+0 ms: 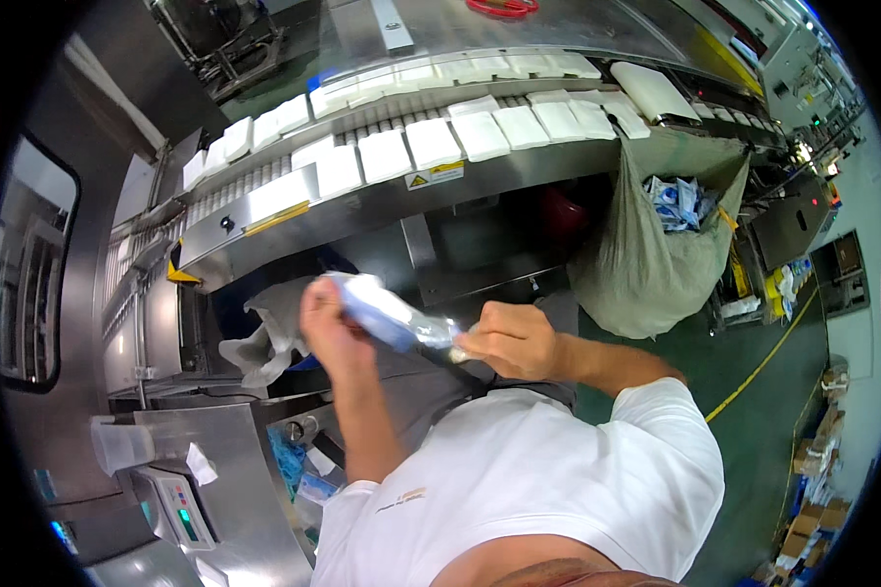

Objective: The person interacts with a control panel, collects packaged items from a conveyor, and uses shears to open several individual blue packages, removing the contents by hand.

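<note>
A blue-and-white plastic packet (380, 311) with a shiny, clear-looking end is stretched between my hands, in front of my body and below the conveyor. My left hand (331, 325) is closed round its upper left end. At the lower right end, my right hand (511, 338) pinches the shiny film, its fingers curled in. The packet is blurred, so I cannot tell whether it is torn or what it holds. Several white folded pads (431, 143) lie in rows on the conveyor (367, 207) beyond my hands.
At the right, a cloth sack (636, 264) hangs from the conveyor, with blue-and-white packets (680, 203) inside. Crumpled white plastic (262, 350) hangs left of my left hand. A digital scale (174, 507) and a plastic jug (122, 443) stand on the metal table (235, 460) at lower left.
</note>
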`<state>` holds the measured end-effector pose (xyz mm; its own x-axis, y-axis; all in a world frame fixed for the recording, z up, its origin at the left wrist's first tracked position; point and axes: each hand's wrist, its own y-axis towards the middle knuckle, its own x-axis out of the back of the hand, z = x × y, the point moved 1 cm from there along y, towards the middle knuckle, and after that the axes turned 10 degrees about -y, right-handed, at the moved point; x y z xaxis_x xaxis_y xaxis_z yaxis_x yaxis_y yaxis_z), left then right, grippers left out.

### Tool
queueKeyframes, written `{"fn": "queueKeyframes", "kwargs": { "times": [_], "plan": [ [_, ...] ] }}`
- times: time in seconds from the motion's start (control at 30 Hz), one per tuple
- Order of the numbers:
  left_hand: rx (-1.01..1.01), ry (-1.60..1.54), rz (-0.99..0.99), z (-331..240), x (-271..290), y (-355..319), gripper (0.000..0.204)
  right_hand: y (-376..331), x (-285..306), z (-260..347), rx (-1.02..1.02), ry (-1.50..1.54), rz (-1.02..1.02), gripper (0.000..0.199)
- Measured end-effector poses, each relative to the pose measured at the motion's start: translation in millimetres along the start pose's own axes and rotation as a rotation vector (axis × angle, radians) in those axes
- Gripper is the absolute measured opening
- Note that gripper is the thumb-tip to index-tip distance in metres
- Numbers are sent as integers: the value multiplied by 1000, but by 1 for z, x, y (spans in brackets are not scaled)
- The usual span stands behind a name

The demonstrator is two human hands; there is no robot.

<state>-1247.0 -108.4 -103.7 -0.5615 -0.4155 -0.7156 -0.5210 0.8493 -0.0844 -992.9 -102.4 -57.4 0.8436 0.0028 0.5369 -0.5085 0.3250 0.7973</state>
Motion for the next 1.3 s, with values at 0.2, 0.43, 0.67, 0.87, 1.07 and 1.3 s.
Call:
{"fn": "queueKeyframes", "kwargs": {
  "times": [0.2,0.43,0.67,0.87,1.07,1.3],
  "plan": [
    [-74,97,205,-1,-23,-2,11,-17,16,-17,-335,-10,332,22],
    [42,293,364,15,-59,-28,9,28,30,-25,-591,192,240,49],
    [-62,332,452,38,-64,-28,6,14,27,-37,-475,-32,267,23],
    [-2,88,192,49,-44,-4,10,-12,56,-43,-845,224,-97,19],
    [415,380,569,59,-49,-9,25,-52,83,-71,-1047,646,-155,20],
    [572,671,1090,75,-76,-2,55,-51,93,-84,-1104,653,323,21]
  ]
}}
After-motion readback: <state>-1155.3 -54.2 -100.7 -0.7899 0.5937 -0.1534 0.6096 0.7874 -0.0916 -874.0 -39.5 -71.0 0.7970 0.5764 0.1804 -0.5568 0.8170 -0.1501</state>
